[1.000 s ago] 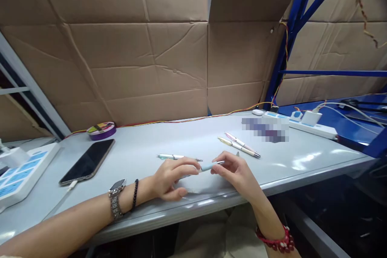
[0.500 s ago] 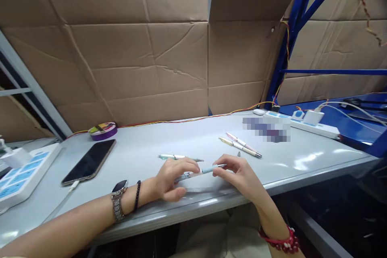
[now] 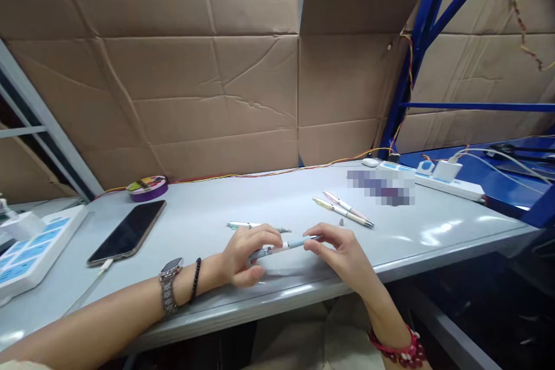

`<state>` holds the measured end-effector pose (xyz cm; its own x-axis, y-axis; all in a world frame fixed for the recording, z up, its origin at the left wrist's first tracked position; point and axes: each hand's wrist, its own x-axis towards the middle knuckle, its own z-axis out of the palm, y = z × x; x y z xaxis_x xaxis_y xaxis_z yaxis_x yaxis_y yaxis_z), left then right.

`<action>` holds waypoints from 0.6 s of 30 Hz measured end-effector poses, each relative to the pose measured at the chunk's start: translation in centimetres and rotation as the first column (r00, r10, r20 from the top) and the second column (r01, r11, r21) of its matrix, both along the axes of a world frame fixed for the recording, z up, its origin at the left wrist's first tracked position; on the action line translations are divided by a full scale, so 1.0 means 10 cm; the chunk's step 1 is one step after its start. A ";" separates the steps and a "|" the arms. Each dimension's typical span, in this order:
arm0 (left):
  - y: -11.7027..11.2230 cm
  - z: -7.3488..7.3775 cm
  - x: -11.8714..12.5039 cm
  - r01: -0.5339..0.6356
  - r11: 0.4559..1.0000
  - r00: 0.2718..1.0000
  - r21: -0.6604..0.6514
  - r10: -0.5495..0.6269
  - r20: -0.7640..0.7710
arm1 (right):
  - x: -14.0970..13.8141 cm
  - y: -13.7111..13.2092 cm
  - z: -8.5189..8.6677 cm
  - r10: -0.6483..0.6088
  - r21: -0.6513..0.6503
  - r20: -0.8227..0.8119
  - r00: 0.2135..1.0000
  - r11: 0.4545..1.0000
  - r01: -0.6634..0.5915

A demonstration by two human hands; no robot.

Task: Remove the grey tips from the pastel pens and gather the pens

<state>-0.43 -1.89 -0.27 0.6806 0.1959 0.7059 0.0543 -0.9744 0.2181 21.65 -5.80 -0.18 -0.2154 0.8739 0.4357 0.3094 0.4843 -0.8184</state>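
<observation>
A light blue and white pen (image 3: 284,247) is held between my two hands, just above the near part of the table. The fingers of my left hand (image 3: 249,251) curl over its clip end, with the thumb lower and a little apart from the barrel. At the other end, my right hand (image 3: 340,245) pinches the pen near its silver tip between thumb and fingers. Behind my left hand lies a pen with a pale green end (image 3: 245,225), partly covered by the fingers. A yellow and white pen (image 3: 342,211) and a pink and white pen (image 3: 343,202) lie beyond my right hand.
On the left are a black phone (image 3: 128,234) with a cable, a purple tape roll (image 3: 150,192) and a power strip (image 3: 43,248). Another power strip (image 3: 451,185) and a blurred patch (image 3: 381,188) are at the right. A small grey piece (image 3: 341,222) lies near my right hand. Cardboard (image 3: 195,87) stands behind.
My left index finger has lifted slightly, showing more of the pen's barrel. Both hands otherwise stay nearly in place; the view has shifted a little.
</observation>
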 end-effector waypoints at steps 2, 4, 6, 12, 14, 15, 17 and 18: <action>0.00 0.00 0.00 -0.018 0.999 1.000 -0.039 0.018 -0.019 | 0.01 -0.01 -0.01 -0.053 0.027 -0.078 0.996 0.998 0.055; 0.00 0.00 0.01 -0.101 0.992 0.995 -0.078 0.099 -0.032 | 0.07 0.01 -0.03 -0.144 0.045 -0.185 0.972 0.987 0.155; 0.00 0.01 0.02 -0.217 0.972 0.976 -0.092 0.213 -0.046 | 0.19 0.06 -0.06 -0.283 0.066 -0.293 0.913 0.947 0.314; 0.02 0.03 0.06 -0.468 0.877 0.879 -0.107 0.450 -0.159 | 0.65 0.28 -0.15 -0.598 0.191 -0.354 0.719 0.706 0.682; 0.01 0.03 0.07 -0.498 0.861 0.858 -0.100 0.473 -0.200 | 0.74 0.33 -0.17 -0.651 0.220 -0.190 0.734 0.701 0.679; 0.01 0.03 0.07 -0.507 0.857 0.850 -0.091 0.479 -0.219 | 0.76 0.36 -0.17 -0.669 0.228 -0.118 0.734 0.701 0.676; 0.00 0.03 0.07 -0.520 0.852 0.836 -0.070 0.490 -0.247 | 0.79 0.38 -0.18 -0.691 0.247 -0.032 0.722 0.695 0.676; 0.00 0.03 0.07 -0.526 0.848 0.829 -0.062 0.495 -0.260 | 0.79 0.39 -0.19 -0.699 0.255 -0.019 0.715 0.688 0.680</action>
